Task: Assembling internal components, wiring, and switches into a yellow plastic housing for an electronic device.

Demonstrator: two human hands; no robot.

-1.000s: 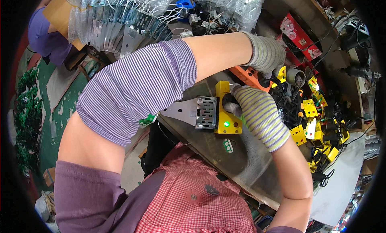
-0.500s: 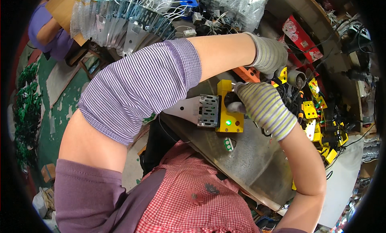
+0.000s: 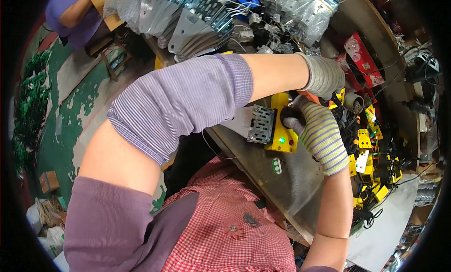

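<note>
My left hand (image 3: 325, 76), in a striped knit glove, reaches across to the far side of the bench. Its fingers curl down beside an orange part (image 3: 314, 96), and whatever they hold is hidden. Below it my right hand (image 3: 319, 133), gloved alike, has its fingers bent in at the right side of a yellow box (image 3: 278, 145). The dark fingertips touch or nearly touch that box, and I cannot make out what is between them. A green light glows on the box, beside a red button. Against the box's left side sits a slotted metal bracket (image 3: 261, 125).
A small green-and-white piece (image 3: 277, 165) lies on the metal bench top (image 3: 300, 187). Yellow parts and cables (image 3: 364, 138) crowd the right. A red box (image 3: 361, 58) stands beyond. Stacked metal brackets (image 3: 195, 32) fill the far left, where another person's arm (image 3: 77, 11) shows.
The whole view has shifted, with the bench items sitting a little farther right. My right hand has swung its wrist lower and its fingers have drawn closer to my left hand.
</note>
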